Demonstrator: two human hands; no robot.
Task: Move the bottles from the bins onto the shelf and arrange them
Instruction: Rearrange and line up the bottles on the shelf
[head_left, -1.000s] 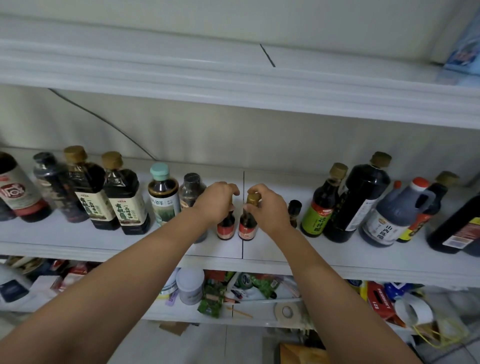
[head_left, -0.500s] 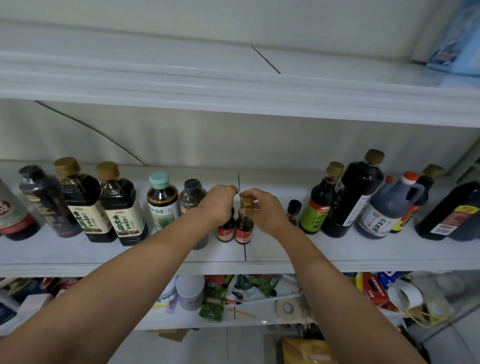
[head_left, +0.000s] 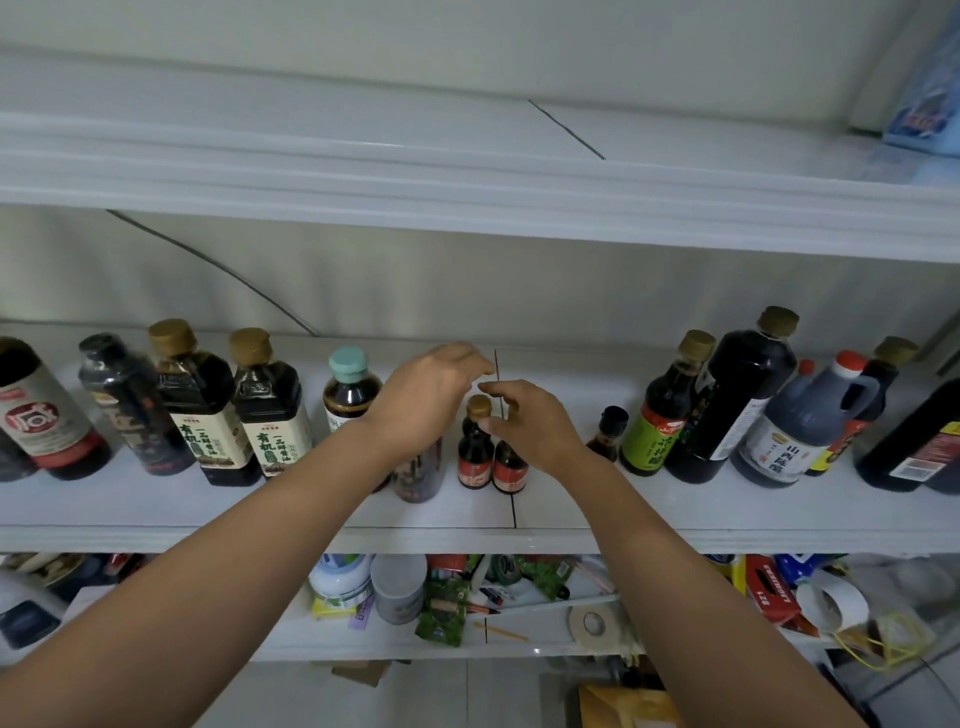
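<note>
- The two small red-labelled bottles stand upright on the middle shelf (head_left: 156, 506), side by side and touching, right at the seam between the shelf boards.
- The left small bottle (head_left: 475, 453) shows its brown cap. The top of the right small bottle (head_left: 510, 472) is hidden behind the right hand.
- The left hand (head_left: 431, 400) hovers above and just left of the pair, its fingers loosely bent downward with nothing held between them.
- The right hand (head_left: 535, 426) is over the right small bottle, thumb and forefinger spread in an arc beside the other bottle's cap. I cannot tell whether it grips the hidden cap.
- The two hands are close together, their fingertips nearly meeting above the pair.
- A clear bottle (head_left: 418, 475) stands just left of the pair, half covered by the left wrist. Further left is a teal-capped bottle (head_left: 350, 395).
- Past that come two brown-capped bottles with cream labels (head_left: 270, 415), then more dark bottles out to the edge.
- Right of the pair, a little apart, stands a tiny black-capped bottle (head_left: 609, 434). Beyond it are a green-labelled bottle (head_left: 657, 423), a tall dark bottle (head_left: 737, 395) and a red-capped jug (head_left: 800, 431).
- The lower shelf (head_left: 291, 647) holds a white jar (head_left: 400, 590), a tape roll (head_left: 589, 621) and mixed packets.
</note>
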